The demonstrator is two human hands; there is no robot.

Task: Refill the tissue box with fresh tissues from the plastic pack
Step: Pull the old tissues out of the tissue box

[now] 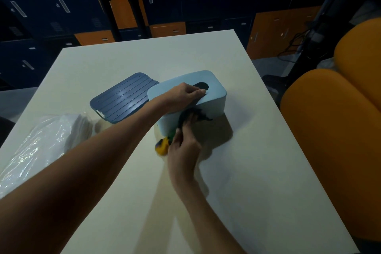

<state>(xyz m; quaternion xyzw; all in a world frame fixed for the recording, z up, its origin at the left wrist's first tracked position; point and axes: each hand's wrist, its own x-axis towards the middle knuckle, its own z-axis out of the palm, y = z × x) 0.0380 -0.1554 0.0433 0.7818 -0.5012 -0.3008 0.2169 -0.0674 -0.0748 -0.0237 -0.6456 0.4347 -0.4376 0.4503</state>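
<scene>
Left hand (184, 94) lies on top of the light-blue tissue box (214, 99), its fingers (198, 92) curled, tips at the rim of the oval slot (203, 86), gripping the box. Right hand (183, 150) is blurred; its fingers (190, 121) meet a dark ragged shape (201, 114) on the box's near wall, grip unreadable. A yellow-green object (162, 145) shows just left of these fingers, partly hidden. Ribbed dark-blue panel (123, 99) and plastic tissue pack (41, 144), cut off by the frame edge, lie left of both hands on the worktop (247, 171).

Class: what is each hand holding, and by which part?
The left hand grips the tissue box by its top, fingertips at the oval slot. The right hand seems to pinch something dark at the box's near side; blur hides what.
</scene>
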